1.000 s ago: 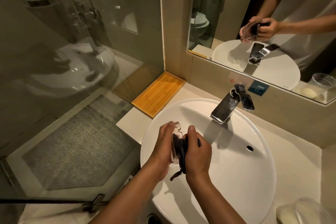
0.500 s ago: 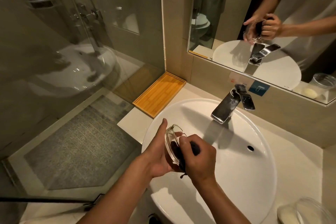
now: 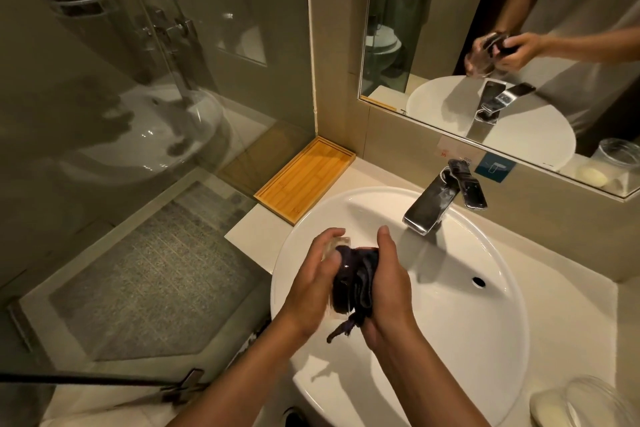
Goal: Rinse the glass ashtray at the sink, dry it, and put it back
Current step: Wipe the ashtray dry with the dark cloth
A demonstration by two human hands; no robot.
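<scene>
Over the left part of the white sink basin (image 3: 491, 322), my left hand (image 3: 311, 281) grips the clear glass ashtray (image 3: 334, 246), held on edge; only a corner of it shows past my fingers. My right hand (image 3: 388, 284) presses a bunched dark cloth (image 3: 353, 281) against the ashtray's inner face. A loose end of the cloth hangs down below my palms. No water runs from the chrome tap (image 3: 440, 199) behind my hands.
A bamboo tray (image 3: 304, 180) lies on the counter left of the basin, against the glass shower screen (image 3: 156, 114). A glass jar (image 3: 595, 402) and a white soap (image 3: 550, 409) sit at the lower right. The mirror (image 3: 485, 28) hangs above the tap.
My left hand has turned the ashtray and closed its fingers over it. My right hand has pushed the dark cloth further across the glass, so the cloth now covers most of it.
</scene>
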